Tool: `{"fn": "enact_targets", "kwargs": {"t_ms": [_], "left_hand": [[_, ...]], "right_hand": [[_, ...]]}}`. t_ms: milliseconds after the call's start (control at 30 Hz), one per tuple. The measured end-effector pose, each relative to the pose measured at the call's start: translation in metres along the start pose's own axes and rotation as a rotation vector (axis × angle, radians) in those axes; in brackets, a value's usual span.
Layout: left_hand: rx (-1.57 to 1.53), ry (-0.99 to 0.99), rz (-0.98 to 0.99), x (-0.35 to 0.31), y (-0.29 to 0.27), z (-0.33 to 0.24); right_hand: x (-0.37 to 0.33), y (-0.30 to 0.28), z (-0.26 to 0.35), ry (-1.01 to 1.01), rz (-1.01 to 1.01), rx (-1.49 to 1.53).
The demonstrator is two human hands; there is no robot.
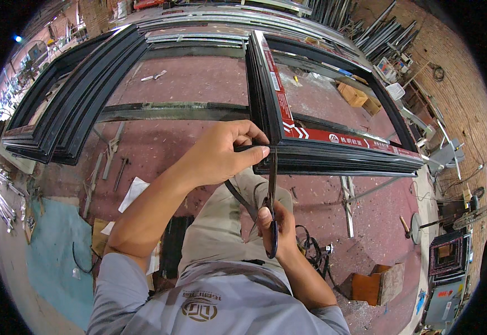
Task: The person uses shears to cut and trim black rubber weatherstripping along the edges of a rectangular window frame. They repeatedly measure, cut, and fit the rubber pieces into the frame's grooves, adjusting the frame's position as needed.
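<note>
My left hand point(227, 151) reaches to the near left corner of a black metal frame point(333, 159), thumb and fingertips pinched on the end of a black strip point(246, 148). My right hand point(280, 229) is closed round the dark handles of a pair of scissors point(272, 184). Their blades point up and away, with the tips beside the frame's corner, near my left fingertips. I cannot tell whether the blades touch the strip. A dark curved band point(239, 196) hangs below my left hand, left of the scissors. The frame lies on a stack of similar frames and carries red printed tape.
More black frames point(81, 95) are stacked at the left. Metal bars point(210, 34) lie across the far side. Cardboard boxes point(352, 95) and a wooden block point(386, 283) sit on the reddish floor point(176, 84). Dark cables point(316, 251) lie right of my legs.
</note>
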State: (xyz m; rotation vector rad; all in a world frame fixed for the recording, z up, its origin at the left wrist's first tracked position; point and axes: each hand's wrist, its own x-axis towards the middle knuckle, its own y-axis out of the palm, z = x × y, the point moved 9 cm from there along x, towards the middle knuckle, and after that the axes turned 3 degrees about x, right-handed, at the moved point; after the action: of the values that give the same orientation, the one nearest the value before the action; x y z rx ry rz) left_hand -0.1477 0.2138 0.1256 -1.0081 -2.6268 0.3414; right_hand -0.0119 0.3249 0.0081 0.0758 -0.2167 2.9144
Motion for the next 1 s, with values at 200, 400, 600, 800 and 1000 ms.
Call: {"fn": "enact_targets", "kwargs": {"t_ms": [200, 400, 600, 800, 1000], "left_hand": [[-0.023, 0.017, 0.017, 0.001, 0.001, -0.002], [-0.040, 0.008, 0.031, 0.002, 0.001, -0.001], [-0.061, -0.002, 0.042, 0.003, 0.003, 0.000], [-0.003, 0.000, 0.027, -0.001, 0.000, -0.003], [-0.095, -0.060, -0.036, -0.028, 0.002, 0.008]], "right_hand": [[0.003, -0.002, -0.009, 0.024, -0.020, -0.016], [0.004, 0.000, 0.010, 0.041, -0.024, 0.091], [0.005, -0.002, 0.001, 0.005, -0.052, 0.060], [0.004, -0.002, 0.018, 0.082, -0.037, 0.020], [-0.007, -0.018, 0.001, -0.024, -0.082, 0.130]]}}
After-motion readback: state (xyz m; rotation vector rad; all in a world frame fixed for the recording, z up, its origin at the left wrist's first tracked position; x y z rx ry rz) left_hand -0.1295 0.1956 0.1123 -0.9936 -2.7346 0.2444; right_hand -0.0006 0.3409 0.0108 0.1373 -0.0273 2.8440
